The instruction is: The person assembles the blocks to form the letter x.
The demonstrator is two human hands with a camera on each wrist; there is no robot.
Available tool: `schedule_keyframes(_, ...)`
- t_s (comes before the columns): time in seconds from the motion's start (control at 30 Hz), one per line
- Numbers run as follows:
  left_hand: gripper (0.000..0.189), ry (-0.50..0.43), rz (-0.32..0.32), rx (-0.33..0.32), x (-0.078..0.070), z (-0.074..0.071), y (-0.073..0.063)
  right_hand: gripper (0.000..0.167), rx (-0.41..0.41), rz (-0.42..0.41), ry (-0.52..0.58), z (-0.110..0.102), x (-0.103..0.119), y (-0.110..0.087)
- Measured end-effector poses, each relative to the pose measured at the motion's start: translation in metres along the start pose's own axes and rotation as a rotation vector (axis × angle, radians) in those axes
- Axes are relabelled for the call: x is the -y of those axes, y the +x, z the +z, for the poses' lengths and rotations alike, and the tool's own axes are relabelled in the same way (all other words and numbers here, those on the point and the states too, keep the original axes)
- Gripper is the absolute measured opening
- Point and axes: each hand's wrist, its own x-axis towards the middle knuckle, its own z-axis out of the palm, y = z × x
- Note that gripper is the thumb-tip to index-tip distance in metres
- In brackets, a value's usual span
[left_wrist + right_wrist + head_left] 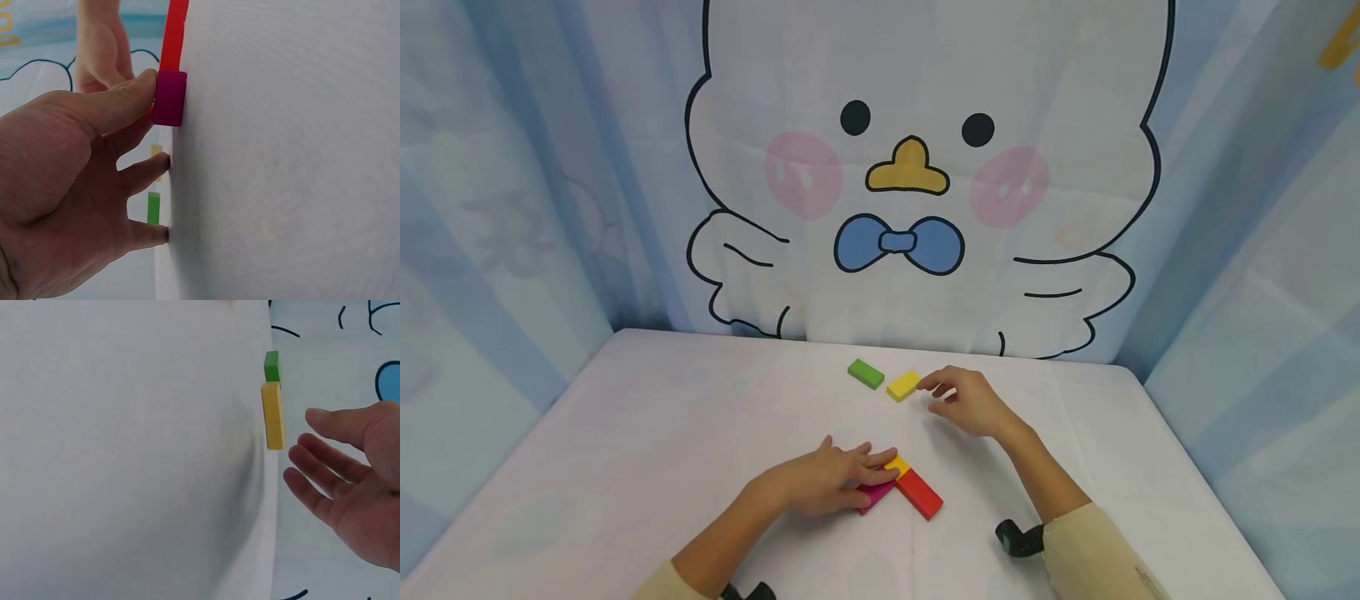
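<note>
My left hand (831,479) lies over a magenta block (876,497) and a yellow-orange block (898,467), its fingers spread and touching them. In the left wrist view, the thumb rests at the upper edge of the magenta block (170,98), and two other fingertips reach the table. A red block (920,494) lies end to end with the yellow-orange one, forming an angle with the magenta. My right hand (970,402) hovers beside a yellow block (903,386), fingers loosely bent. The right wrist view shows a gap between it and the yellow block (272,416).
A green block (866,373) lies left of the yellow one, toward the back of the white-covered table (700,400). Behind stands a curtain (917,308) with a cartoon bird; more curtain hangs on both sides. Black devices (1019,538) are worn at the wrists.
</note>
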Motion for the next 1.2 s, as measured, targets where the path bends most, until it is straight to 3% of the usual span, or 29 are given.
schedule_keyframes(0.33, 0.052, 0.000, 0.005, -0.002, -0.002, 0.000, -0.001, 0.033, -0.011, 0.062, -0.009, 0.010, -0.006, 0.028)
schedule_keyframes(0.57, 0.052, 0.015, 0.011, -0.010, -0.001, 0.000, -0.001, 0.039, 0.018, 0.022, -0.065, 0.014, -0.004, 0.042)
schedule_keyframes(1.2, 0.053, 0.002, 0.023, -0.015, 0.001, 0.001, -0.001, 0.037, 0.072, 0.020, -0.152, 0.021, -0.001, 0.052)
